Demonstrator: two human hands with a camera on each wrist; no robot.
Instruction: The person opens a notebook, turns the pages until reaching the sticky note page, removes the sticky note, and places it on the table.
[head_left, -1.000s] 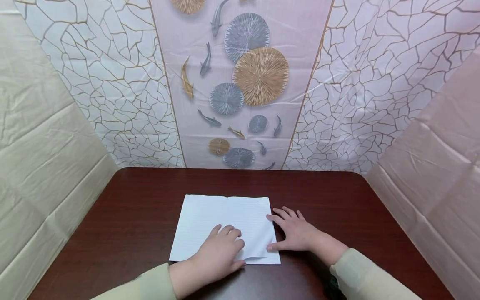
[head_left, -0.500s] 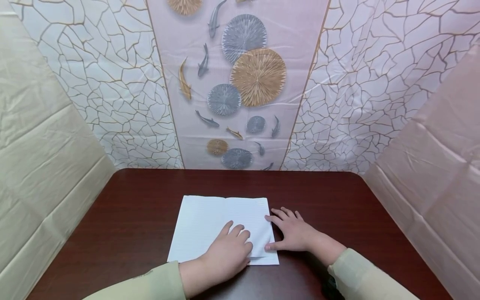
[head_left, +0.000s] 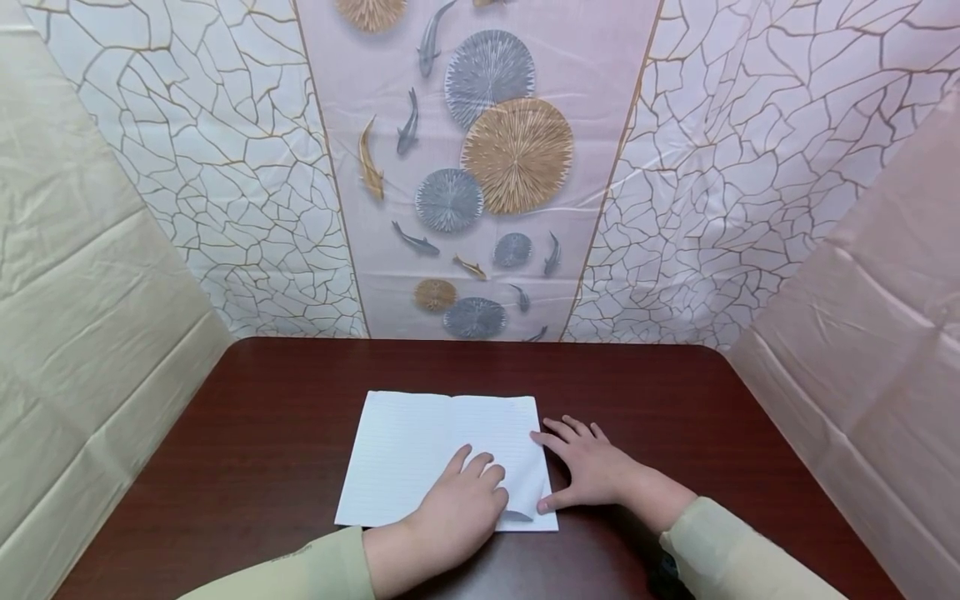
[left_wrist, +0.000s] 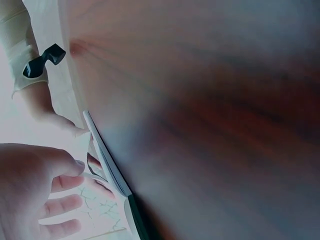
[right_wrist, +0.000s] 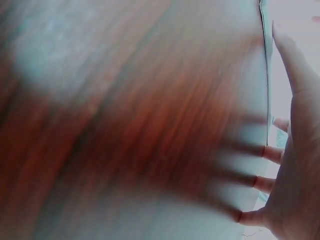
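An open lined notebook (head_left: 405,442) lies on the dark table in the head view. My left hand (head_left: 457,508) is over the lower part of its right page, fingers loosely bent and spread. The bottom edge of that page (head_left: 517,514) curls up beside the left hand. In the left wrist view, the left thumb (left_wrist: 67,164) is close to the raised page; whether they touch is hard to tell. My right hand (head_left: 592,467) spreads its fingers at the notebook's right edge, thumb near the lower right corner. The right wrist view shows those fingers (right_wrist: 270,154) stretched onto the table.
The reddish-brown table (head_left: 285,417) extends around the notebook. Patterned cloth (head_left: 480,167) hangs behind it, and plain pale cloth (head_left: 97,333) closes in the sides. A black device (left_wrist: 44,60) is strapped to the right wrist.
My left hand has slid right across the right page. The page's lower edge curls up more. The right thumb has moved slightly down; the other right fingers stay put.
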